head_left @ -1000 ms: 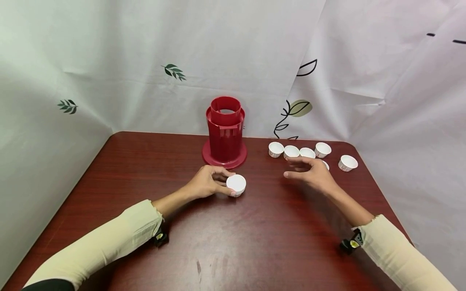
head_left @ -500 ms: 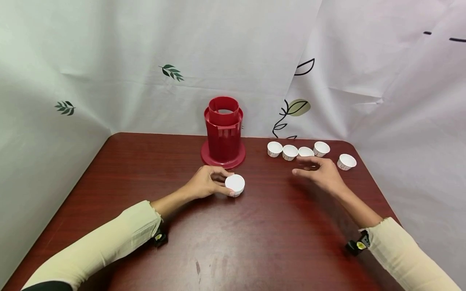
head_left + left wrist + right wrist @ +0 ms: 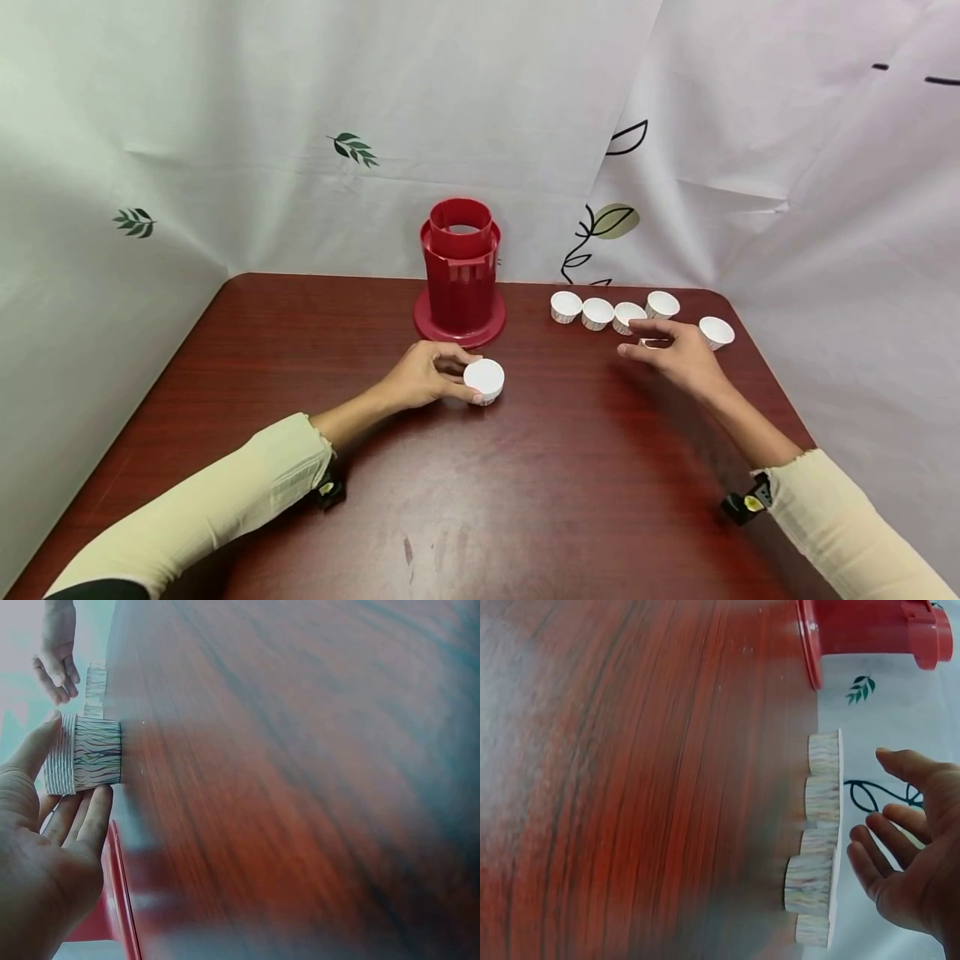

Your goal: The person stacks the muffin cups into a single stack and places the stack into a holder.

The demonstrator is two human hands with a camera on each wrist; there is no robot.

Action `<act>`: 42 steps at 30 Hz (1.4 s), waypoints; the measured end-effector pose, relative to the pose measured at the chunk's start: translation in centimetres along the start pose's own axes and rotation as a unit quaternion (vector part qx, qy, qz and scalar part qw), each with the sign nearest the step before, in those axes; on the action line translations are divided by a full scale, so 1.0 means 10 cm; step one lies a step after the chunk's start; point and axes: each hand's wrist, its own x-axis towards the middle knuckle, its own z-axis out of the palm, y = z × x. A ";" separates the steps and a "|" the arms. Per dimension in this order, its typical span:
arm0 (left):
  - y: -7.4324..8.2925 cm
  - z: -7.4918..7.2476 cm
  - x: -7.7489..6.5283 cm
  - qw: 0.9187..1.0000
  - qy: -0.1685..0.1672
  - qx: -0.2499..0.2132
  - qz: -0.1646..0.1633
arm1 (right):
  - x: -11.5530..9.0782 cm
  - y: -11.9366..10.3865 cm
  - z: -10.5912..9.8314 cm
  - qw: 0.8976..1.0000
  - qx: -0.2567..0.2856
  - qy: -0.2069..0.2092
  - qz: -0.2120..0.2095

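Near the middle of the table, my left hand (image 3: 420, 379) grips a short stack of nested white paper baking cups (image 3: 483, 380) between thumb and fingers. Several stacked rims and a streaked side show on the stack in the left wrist view. My right hand (image 3: 682, 357) hovers over the loose baking cups at the back right, thumb and fingers apart, holding nothing. One cup (image 3: 654, 342) lies partly hidden beneath it. To its left stand a row of cups (image 3: 597, 314), with another cup (image 3: 663, 305) behind and one more (image 3: 717, 332) to the right.
A red plastic dispenser-like cylinder (image 3: 461, 292) on a round base stands behind my left hand. White cloth (image 3: 480, 100) with leaf prints hangs behind and beside the dark red wooden table (image 3: 480, 500).
My right hand has moved right over the loose cups, uncovering more of the row on its left. My left hand keeps its grip on the stack and stays in place.
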 end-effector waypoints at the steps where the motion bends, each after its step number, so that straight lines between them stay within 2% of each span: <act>1: 0.00 0.00 0.00 1.000 0.000 0.000 0.000 | 0.00 0.01 -0.01 1.000 -0.004 0.003 0.001; 13: -0.01 0.00 0.00 1.000 0.000 -0.002 0.003 | 0.02 0.11 -0.07 0.994 -0.077 0.078 0.004; 17: -0.01 0.00 0.00 1.000 -0.001 -0.002 0.000 | 0.05 0.14 -0.09 0.992 -0.095 0.088 -0.003; 24: 0.01 0.00 -0.01 1.000 -0.003 0.000 -0.006 | 0.09 0.21 -0.12 0.991 -0.125 0.054 0.001; 32: 0.02 -0.01 -0.01 1.000 -0.004 -0.002 -0.002 | 0.11 0.26 -0.14 0.991 -0.127 -0.001 0.052; 42: 0.02 -0.02 -0.01 1.000 -0.004 0.002 -0.007 | 0.11 0.32 -0.15 0.990 -0.125 -0.018 0.063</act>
